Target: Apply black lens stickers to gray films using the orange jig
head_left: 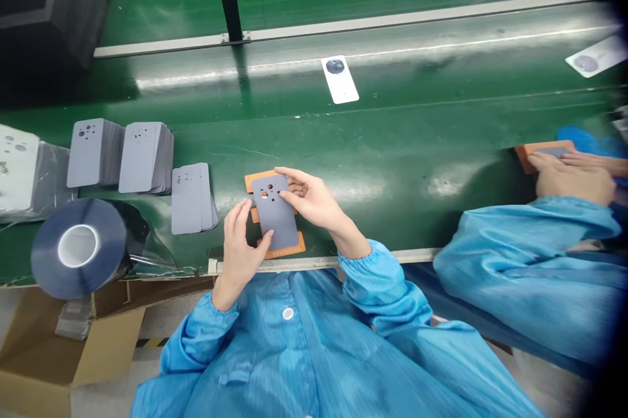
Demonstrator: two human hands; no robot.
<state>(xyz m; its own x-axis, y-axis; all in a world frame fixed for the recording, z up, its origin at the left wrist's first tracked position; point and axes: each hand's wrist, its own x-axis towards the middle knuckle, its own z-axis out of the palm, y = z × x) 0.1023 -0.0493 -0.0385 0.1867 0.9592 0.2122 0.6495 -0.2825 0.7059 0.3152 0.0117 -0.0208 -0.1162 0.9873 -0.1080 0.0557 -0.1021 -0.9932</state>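
Note:
A grey phone back panel (277, 218), with several round camera holes near its top, lies slightly tilted over an orange fixture (294, 248) at the bench's front edge. My right hand (311, 199) is closed on the panel's upper right edge, its thumb on the face beside the holes. On the other side, my left hand (243, 241) is open, with the thumb tip touching the panel's lower left edge and the fingers apart from it. Left of this hand lies a small fanned stack of similar grey panels (189, 199).
Two taller panel stacks (144, 156) and a big film roll (78, 248) stand left. A white phone back (341, 80) lies beyond my hands. At right, a co-worker's hands (572, 176) press on another orange fixture (527, 157). A cardboard box (108, 346) is below.

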